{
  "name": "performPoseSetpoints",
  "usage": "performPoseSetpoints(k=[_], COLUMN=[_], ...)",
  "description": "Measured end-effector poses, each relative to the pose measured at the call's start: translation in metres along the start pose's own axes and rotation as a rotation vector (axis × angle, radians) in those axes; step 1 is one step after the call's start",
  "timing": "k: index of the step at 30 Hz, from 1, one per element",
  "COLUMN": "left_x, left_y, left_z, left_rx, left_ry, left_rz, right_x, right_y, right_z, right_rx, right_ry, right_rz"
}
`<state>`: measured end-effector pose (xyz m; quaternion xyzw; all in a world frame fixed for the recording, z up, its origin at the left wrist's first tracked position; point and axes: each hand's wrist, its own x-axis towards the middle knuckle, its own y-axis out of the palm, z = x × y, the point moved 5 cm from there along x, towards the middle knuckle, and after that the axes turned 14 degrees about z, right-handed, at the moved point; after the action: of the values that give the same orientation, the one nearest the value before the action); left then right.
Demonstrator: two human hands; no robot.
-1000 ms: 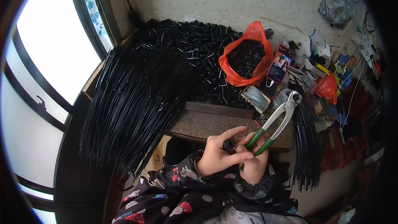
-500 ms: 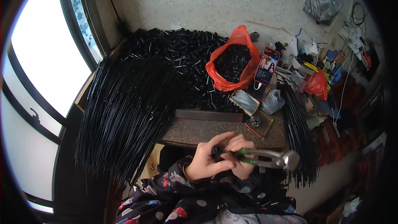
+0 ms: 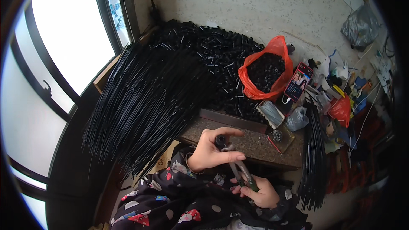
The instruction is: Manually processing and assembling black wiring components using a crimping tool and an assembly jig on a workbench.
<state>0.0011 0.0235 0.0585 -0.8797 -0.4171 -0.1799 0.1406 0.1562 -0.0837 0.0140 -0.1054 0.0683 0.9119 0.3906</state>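
Left hand: over the near edge of the table, its grip closed round a black tube; the tube's ring-shaped end sits in the crook of thumb and forefinger, while both of those digits reach right with a gap between them.

Right hand: lower and to the right, grip wrapped on the green handles of the pincers. The two arms slant far and left toward the left thumb, narrowly spread. Their head is mostly masked by the left hand; cannot tell whether it touches the tube or is closed on anything.

Handling, estimated: tube looks light, smooth and stiff, probably plastic, so liable to turn in dry fingers; best held round its side, end left clear. Pincers look metal, rigid, heavier toward the head; firm hold low on the handles suits them. Neither seems fragile.

Surroundings: black rods fanned at left, likely springy; tube heap on the far side; red bag of small dark parts right of the heap; phone beside the bag; box of thin grey pieces nearer; second rod bundle hanging at right
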Motion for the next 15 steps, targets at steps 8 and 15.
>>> performPoseSetpoints(k=[8, 15], left_x=[-0.006, -0.005], left_y=[0.005, 0.006], left_z=[-0.006, 0.011], left_rx=[0.105, 0.151], left_ry=[0.005, 0.039], left_rz=[-0.064, -0.149], right_x=[-0.015, -0.012], right_y=[-0.008, -0.006], right_z=[0.002, 0.013], right_rx=[0.202, -0.449], right_ry=[0.199, 0.111], right_rz=[0.146, -0.259])
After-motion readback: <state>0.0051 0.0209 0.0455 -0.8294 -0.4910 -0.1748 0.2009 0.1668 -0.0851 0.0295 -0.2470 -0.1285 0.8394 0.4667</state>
